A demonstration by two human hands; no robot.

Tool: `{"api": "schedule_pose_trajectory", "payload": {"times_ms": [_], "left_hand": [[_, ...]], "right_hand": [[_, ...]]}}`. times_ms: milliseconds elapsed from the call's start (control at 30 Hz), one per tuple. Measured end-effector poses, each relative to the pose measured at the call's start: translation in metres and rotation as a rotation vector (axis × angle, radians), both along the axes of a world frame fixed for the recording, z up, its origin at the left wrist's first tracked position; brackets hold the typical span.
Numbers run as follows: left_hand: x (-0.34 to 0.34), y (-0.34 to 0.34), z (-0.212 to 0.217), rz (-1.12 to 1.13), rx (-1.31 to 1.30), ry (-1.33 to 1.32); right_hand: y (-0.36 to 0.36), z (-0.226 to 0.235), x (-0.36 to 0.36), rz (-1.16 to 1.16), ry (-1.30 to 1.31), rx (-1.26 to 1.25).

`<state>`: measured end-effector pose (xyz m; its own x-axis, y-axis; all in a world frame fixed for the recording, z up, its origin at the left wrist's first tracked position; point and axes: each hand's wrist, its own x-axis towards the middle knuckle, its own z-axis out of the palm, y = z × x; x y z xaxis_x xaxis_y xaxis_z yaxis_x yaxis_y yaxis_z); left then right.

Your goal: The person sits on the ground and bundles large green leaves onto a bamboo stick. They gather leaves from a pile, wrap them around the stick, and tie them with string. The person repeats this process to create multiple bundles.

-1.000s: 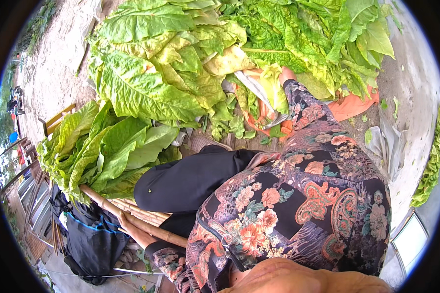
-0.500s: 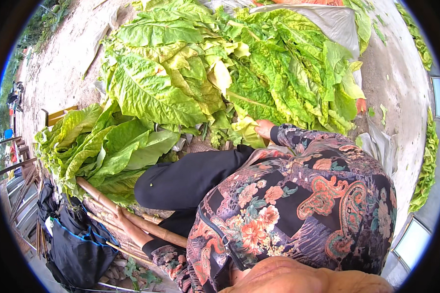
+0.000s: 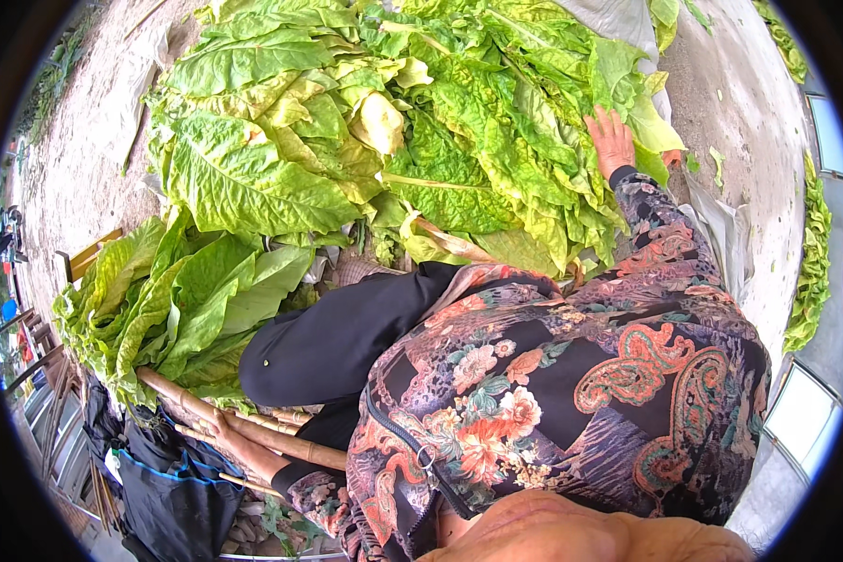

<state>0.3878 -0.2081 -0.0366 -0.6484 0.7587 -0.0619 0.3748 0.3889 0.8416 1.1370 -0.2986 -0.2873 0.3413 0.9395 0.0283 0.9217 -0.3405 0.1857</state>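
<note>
A big pile of broad, yellow-green tobacco leaves (image 3: 281, 178) spreads across the far side. My right hand (image 3: 612, 140) rests on the pile's right part, its fingers spread over the leaves and nothing gripped. At the lower left, my left hand (image 3: 242, 444) is wrapped on a bamboo pole (image 3: 187, 401); its fingertips are partly hidden. The pole slants from my lap toward a smaller bunch of tobacco leaves (image 3: 192, 304) at the left. That bunch lies beside my knee, in dark trousers (image 3: 337, 332), and covers the pole's far end.
Thin sticks (image 3: 206, 436) lie under the pole. A black bag with blue edging (image 3: 173, 496) sits at the lower left. Right of the pile are grey plastic sheeting (image 3: 721, 220) and pale ground (image 3: 763, 159), with a long row of leaves (image 3: 810, 272) farther out.
My right hand has moved from the near edge of the pile, far and to the right, onto the leaves, with fingers now spread. The left hand still holds the pole. The view has shifted slightly.
</note>
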Motion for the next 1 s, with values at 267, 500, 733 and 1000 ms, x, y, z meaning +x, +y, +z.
{"api": "schedule_pose_trajectory", "payload": {"times_ms": [267, 500, 733, 1000], "left_hand": [[-0.001, 0.008, 0.002, 0.022, -0.018, -0.007], [-0.005, 0.026, -0.006, 0.034, -0.059, -0.016], [-0.02, 0.047, 0.001, 0.013, -0.088, -0.025], [-0.046, -0.009, 0.009, 0.039, -0.042, -0.064]], "right_hand": [[0.031, -0.021, 0.057, -0.044, 0.361, -0.005], [0.2, 0.04, 0.109, -0.385, 0.662, 0.594], [0.303, -0.013, 0.11, -0.39, 0.55, -0.22], [0.287, -0.014, 0.054, -0.434, 0.295, -0.22]]}}
